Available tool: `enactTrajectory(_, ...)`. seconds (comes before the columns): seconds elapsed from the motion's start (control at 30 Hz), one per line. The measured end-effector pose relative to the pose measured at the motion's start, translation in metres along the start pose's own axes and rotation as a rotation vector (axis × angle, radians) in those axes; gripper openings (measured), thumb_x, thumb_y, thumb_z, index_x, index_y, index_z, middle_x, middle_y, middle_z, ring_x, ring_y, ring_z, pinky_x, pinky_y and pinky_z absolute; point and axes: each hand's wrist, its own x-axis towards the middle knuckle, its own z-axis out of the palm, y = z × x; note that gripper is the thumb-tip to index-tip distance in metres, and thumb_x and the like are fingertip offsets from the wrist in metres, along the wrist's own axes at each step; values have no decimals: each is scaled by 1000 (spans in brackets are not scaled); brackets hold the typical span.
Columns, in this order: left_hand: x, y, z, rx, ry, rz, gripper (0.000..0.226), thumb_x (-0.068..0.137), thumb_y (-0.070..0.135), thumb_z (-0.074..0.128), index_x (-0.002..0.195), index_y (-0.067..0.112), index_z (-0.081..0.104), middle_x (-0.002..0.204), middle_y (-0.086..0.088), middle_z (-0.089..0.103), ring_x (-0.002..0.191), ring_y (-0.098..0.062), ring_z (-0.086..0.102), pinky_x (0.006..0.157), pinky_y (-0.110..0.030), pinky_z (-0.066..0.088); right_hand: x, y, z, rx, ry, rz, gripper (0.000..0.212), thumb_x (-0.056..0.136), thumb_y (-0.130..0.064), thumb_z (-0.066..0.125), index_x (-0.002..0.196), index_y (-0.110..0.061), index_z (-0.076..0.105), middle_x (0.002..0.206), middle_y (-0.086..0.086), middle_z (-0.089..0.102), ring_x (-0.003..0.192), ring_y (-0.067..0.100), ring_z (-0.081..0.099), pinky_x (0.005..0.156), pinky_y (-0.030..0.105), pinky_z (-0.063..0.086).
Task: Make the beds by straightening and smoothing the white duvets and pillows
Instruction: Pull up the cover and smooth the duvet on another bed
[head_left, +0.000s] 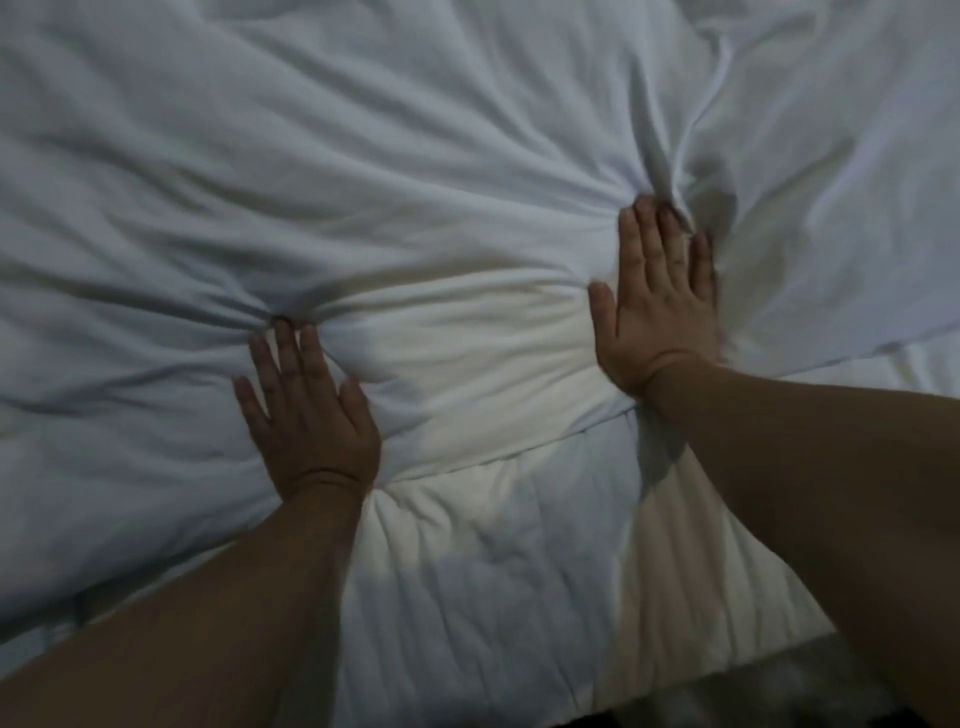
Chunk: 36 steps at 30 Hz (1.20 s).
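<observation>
White, rumpled duvet (415, 156) puckers under flat left hand (311, 415) and right hand (660, 306).

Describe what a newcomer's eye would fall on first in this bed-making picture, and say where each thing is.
First come the two bare hands pressed flat on the white duvet: the left hand at lower centre, the right hand higher and to its right. Creases fan out ahead of both hands across the cloth. Between and below the wrists shows a paler quilted layer.
</observation>
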Motion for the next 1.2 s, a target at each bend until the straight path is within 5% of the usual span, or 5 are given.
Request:
enactTrajectory(0.13,2,112,-18,-130,-10,207,76,98,42,38,158,-2,20,165,-25,15,154,-39,12,123,-61,11,4,3,4,23,12,-34,73,104,-51,27,163,-16,3,171,1,0,157,19,1,126,47,-2)
enactTrajectory(0.27,9,210,-3,-114,-5,289,70,101,39,35,161,11,14,169,-8,10,156,-26,8,125,-53,7,5,7,12,-4,69,-47,73,103,-49,29,163,-13,8,171,3,6,157,20,6,126,43,-5)
enactTrajectory(0.63,13,205,37,-61,-11,275,65,103,35,31,159,3,20,166,-16,19,155,-32,12,123,-58,10,9,57,-19,-56,-16,-329,69,104,-46,32,163,-13,15,170,3,10,157,18,7,126,41,-2)
enactTrajectory(0.8,14,211,30,-81,-57,264,70,101,32,39,160,5,13,168,-13,11,156,-29,4,124,-57,6,36,176,-52,-180,-25,-180,76,101,-53,32,163,-16,7,171,0,1,157,16,0,125,44,-1)
enactTrajectory(1.2,15,209,34,-82,-85,266,72,100,33,37,160,6,9,169,-13,7,156,-30,2,124,-57,1,45,177,-32,-125,36,-190,78,101,-50,39,163,-13,10,170,5,7,157,21,4,124,41,-9)
